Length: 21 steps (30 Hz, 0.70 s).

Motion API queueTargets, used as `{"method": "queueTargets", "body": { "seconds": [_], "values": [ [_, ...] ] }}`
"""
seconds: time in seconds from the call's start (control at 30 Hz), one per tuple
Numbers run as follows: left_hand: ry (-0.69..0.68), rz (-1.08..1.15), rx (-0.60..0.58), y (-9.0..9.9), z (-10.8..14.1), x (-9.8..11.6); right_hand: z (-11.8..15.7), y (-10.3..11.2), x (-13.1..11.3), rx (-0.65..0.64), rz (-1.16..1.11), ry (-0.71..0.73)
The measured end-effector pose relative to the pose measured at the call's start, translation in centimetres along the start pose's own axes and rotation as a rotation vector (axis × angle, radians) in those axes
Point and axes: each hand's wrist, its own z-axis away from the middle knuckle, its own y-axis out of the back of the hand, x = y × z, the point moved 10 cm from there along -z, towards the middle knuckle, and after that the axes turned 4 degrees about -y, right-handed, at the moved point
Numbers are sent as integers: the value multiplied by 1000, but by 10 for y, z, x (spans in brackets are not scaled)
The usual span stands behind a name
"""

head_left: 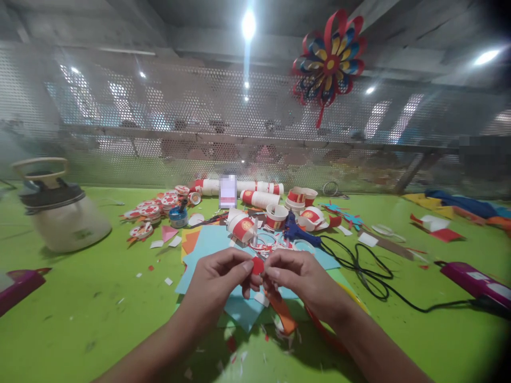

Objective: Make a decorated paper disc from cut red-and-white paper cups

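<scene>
A small red paper piece (257, 265) is pinched between my two hands above the blue paper sheets (211, 250). My left hand (225, 270) grips its left side with thumb and fingertips. On the other side, my right hand (293, 270) has its fingers closed at the red piece's right edge. An orange strip (282, 313) hangs or lies just below my right hand; whether that hand touches it is unclear. Beyond the hands sit a cut paper cup (240, 226) and a blue glue gun (301, 232).
Stacked paper cups (260, 199) lie at the back. Red-and-white paper flowers (149, 210) and a lidded container (66, 213) stand left. A black cable (375, 276) runs right to a purple power strip (475, 282). A flower ornament (330, 65) hangs above. Paper scraps litter the green table (131, 330).
</scene>
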Motion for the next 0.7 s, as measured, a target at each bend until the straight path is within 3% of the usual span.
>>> {"method": "queueTargets", "body": {
  "seconds": [0.3,0.53,0.7],
  "values": [
    [-18,-6,-30,-6,2,5,1,-3,-3,-6,-60,20],
    [39,220,-49,-10,3,-3,1,-5,-4,-27,-17,26],
    [25,195,-46,-10,2,-2,2,-5,-3,-22,-22,10]
  ]
}}
